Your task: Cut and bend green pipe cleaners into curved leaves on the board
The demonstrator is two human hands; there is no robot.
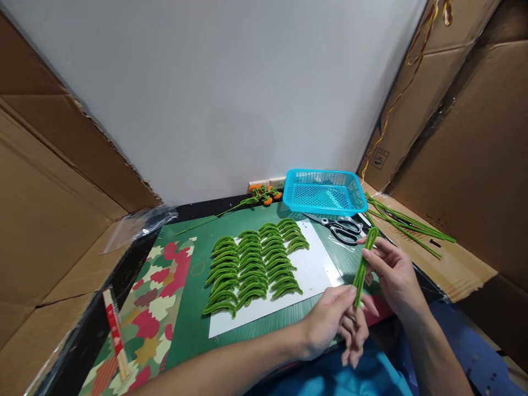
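A green pipe cleaner (360, 275), folded into a long narrow loop, is held up between my two hands at the right front of the table. My left hand (336, 322) pinches its lower end between thumb and fingers. Higher up, near the rounded top of the loop, my right hand (390, 269) grips it with thumb and forefinger. To the left, rows of curved green pipe-cleaner pieces (251, 264) lie in columns on a white sheet (317, 269). The last column at the right is shorter than the others.
Behind the sheet stands a blue plastic basket (325, 206), with black-handled scissors (344, 228) in front. An orange flower stem (264, 192) lies left of it. Long green pipe cleaners (412, 223) rest on cardboard at right. Wrapped chopsticks (115, 333) lie at left front. Cardboard walls flank both sides.
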